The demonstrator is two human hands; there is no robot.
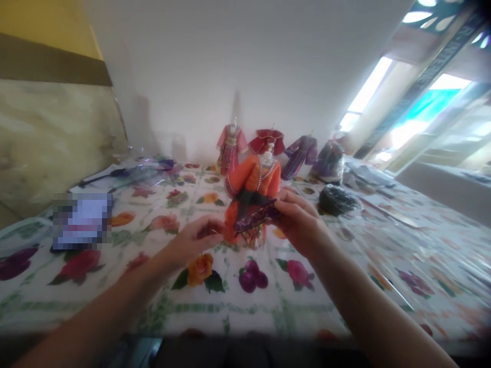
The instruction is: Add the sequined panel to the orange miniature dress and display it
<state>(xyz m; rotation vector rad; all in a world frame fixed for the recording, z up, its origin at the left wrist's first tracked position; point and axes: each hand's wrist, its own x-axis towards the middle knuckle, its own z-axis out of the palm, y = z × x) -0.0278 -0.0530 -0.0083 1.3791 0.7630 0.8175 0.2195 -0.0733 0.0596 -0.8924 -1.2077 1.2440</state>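
A small dress form in an orange outfit (251, 176) with a string of pearl-like beads stands upright at the middle of the table. In front of its skirt, my right hand (297, 217) pinches the right end of a dark purple patterned cloth strip (255, 215). My left hand (203, 235) is at the lower left of the outfit, thumb and fingers curled beside the orange fabric. Whether those fingers hold a bit of the fabric is too blurred to tell.
Behind stand small forms in pink (231, 148), red (266, 140) and purple (302, 155) outfits. A phone (82, 220) lies left, near plastic wrapping (149, 168). A dark plastic-wrapped bundle (337, 199) and clear sheeting lie right on the flowered tablecloth (238, 312).
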